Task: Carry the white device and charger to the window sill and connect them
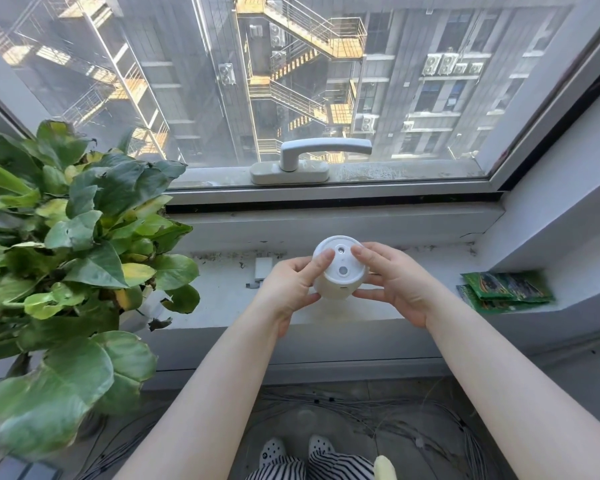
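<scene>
Head view
Grip: left hand (pixel 293 282) and right hand (pixel 392 282) both close on one white device (pixel 338 271), fingers curled round its sides, a fingertip of each on its round face.
Device: held just above the window sill (pixel 413 271), its face tilted up, showing two small round spots.
Charger: one small white charger (pixel 262 268) lies on the sill, just left of the left hand, untouched.
Around: leafy plant (pixel 66 244) crowds the sill's left end; two green packets (pixel 506 291) stacked at the right end, print unreadable.
Behind: window handle (pixel 312 157), turned sideways.
Writing: none legible.
</scene>
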Demonstrator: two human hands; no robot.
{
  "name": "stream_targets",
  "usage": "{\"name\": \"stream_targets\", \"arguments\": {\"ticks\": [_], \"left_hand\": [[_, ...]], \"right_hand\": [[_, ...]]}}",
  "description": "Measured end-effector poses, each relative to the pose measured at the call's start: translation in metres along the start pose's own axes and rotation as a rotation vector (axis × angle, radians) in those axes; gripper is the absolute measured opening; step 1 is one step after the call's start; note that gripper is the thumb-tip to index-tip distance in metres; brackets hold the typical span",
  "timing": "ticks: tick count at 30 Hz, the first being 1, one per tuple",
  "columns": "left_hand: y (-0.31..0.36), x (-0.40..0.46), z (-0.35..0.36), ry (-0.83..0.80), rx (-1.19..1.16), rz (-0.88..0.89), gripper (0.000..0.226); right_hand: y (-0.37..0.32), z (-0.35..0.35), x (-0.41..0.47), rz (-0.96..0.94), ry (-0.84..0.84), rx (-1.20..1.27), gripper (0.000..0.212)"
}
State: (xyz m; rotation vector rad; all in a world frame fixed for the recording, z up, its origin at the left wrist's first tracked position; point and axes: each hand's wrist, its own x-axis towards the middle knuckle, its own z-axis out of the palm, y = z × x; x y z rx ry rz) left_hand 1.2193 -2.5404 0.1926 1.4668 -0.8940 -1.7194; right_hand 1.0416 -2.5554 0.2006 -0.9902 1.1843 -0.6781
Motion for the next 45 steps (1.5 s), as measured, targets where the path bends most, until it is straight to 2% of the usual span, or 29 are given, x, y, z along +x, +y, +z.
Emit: {"name": "stream_targets", "arguments": {"ticks": [5, 10, 14, 18, 24, 33, 37, 38, 41, 43, 45], "left_hand": [[0.000, 0.002, -0.001, 0.060, -0.061, 0.000, 0.029], [-0.005, 0.005, -0.003, 0.047, -0.083, 0.012, 0.039], [-0.008, 0.011, -0.001, 0.128, -0.061, 0.030, 0.030], [-0.010, 0.015, 0.001, 0.182, -0.018, 0.061, 0.035], [-0.018, 0.019, -0.001, 0.209, 0.106, 0.110, 0.007], [-0.022, 0.022, -0.002, 0.263, 0.155, 0.131, 0.026], [-0.022, 0.024, -0.002, 0.272, 0.188, 0.136, 0.025], [-0.020, 0.021, -0.002, 0.268, 0.201, 0.146, 0.028], [-0.016, 0.017, 0.000, 0.316, 0.222, 0.160, 0.065], [-0.012, 0.004, -0.004, 0.344, 0.241, 0.221, 0.058], [-0.006, -0.008, -0.009, 0.371, 0.110, 0.305, 0.045]], "right_hand": [[0.002, -0.001, 0.005, 0.027, -0.025, 0.039, 0.034], [0.003, -0.001, 0.011, 0.068, 0.019, 0.059, 0.032], [0.005, 0.002, 0.013, 0.075, 0.049, 0.043, 0.027], [0.009, 0.005, 0.015, 0.099, 0.072, 0.028, 0.030], [0.012, 0.004, 0.018, 0.107, 0.080, 0.003, 0.035], [0.017, 0.004, 0.022, 0.110, 0.102, -0.017, 0.036], [0.018, 0.003, 0.024, 0.104, 0.093, -0.022, 0.035], [0.017, 0.003, 0.023, 0.104, 0.095, -0.029, 0.036], [0.022, 0.000, 0.025, 0.093, 0.110, -0.061, 0.044], [0.024, -0.005, 0.025, 0.069, 0.164, -0.075, 0.049], [0.022, -0.012, 0.021, 0.035, 0.254, -0.059, 0.049]]}}
